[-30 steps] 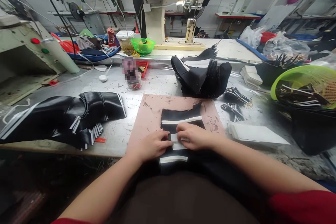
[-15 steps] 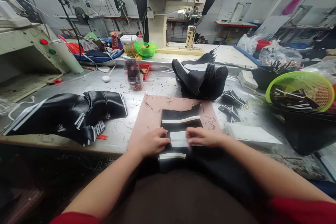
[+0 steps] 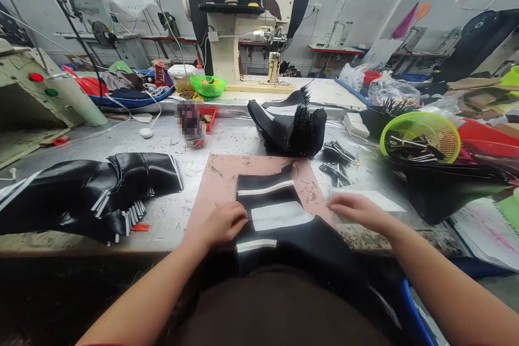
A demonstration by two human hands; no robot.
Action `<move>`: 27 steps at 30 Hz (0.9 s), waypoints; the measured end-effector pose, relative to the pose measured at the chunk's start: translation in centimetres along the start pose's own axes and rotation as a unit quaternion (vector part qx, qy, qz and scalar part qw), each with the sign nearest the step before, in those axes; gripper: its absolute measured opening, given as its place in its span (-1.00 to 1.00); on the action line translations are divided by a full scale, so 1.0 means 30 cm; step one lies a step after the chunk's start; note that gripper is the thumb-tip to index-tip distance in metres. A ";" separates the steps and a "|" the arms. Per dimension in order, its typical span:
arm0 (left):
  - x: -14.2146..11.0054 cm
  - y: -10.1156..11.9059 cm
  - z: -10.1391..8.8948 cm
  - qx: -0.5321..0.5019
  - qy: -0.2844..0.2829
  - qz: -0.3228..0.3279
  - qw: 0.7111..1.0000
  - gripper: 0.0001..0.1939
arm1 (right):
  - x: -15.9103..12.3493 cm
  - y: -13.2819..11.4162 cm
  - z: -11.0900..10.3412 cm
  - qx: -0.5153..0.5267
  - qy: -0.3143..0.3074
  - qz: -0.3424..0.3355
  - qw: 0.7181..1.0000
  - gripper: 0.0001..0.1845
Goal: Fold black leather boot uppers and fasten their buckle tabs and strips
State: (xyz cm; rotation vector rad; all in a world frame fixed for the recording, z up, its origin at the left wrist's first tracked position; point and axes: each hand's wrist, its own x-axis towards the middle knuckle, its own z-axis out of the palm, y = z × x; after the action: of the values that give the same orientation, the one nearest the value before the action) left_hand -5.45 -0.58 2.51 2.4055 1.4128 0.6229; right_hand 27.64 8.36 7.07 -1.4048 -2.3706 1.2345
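Observation:
A black leather-like piece [image 3: 265, 186] with white strips lies on a pink board and runs down over the table edge towards my lap. Across its middle lies a white rectangular patch [image 3: 279, 215], flat. My left hand [image 3: 227, 223] is at the piece's left edge, fingers curled and pinched on it beside the patch. Off to the right, my right hand [image 3: 359, 210] is at the left end of a stack of white sheets [image 3: 385, 201]. Its fingers are drawn together; whether a sheet is between them is hidden.
The pink board [image 3: 214, 184] lies under the work. A bundle of black pieces [image 3: 287, 130] stands behind it, with binder clips [image 3: 336, 159] to the right. Glossy black pieces [image 3: 89, 178] lie left. A green basket [image 3: 421, 138] holds clips; a sewing machine [image 3: 227, 38] stands behind.
My right hand has left the white patch and moved right to the white sheets. The patch now lies uncovered. My left hand stays at the piece's left edge. The view has shifted right.

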 end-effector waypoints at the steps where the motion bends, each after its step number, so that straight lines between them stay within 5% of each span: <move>1: 0.023 0.013 -0.006 0.007 -0.006 0.003 1.000 -0.82 | 0.048 -0.031 0.009 -0.014 0.012 -0.023 1.000 -0.68; 6: 0.155 0.104 0.039 0.115 -0.096 0.150 0.977 -0.72 | 0.239 -0.148 0.102 -0.240 -0.112 -0.077 0.961 -0.82; 9: 0.187 0.123 0.090 0.185 -0.118 0.193 0.956 -0.56 | 0.268 -0.147 0.141 -0.320 -0.099 -0.055 0.940 -0.76; 17: 0.164 0.069 0.127 0.162 -0.061 0.166 0.971 -0.62 | 0.222 -0.077 0.151 -0.316 -0.061 -0.024 0.946 -0.60; 24: 0.154 0.054 0.123 0.133 -0.064 0.108 0.983 -0.69 | 0.187 -0.017 0.180 -0.268 0.058 0.036 0.961 -0.40; 27: 0.136 0.053 0.115 0.155 -0.075 0.112 0.979 -0.65 | 0.217 -0.032 0.172 -0.200 0.041 -0.024 0.979 -0.48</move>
State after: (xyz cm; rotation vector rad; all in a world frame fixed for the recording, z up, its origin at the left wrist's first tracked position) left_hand -0.78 2.15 1.15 2.8149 1.2642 0.2752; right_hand 20.88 10.19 2.50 -1.4519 -2.6770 0.6938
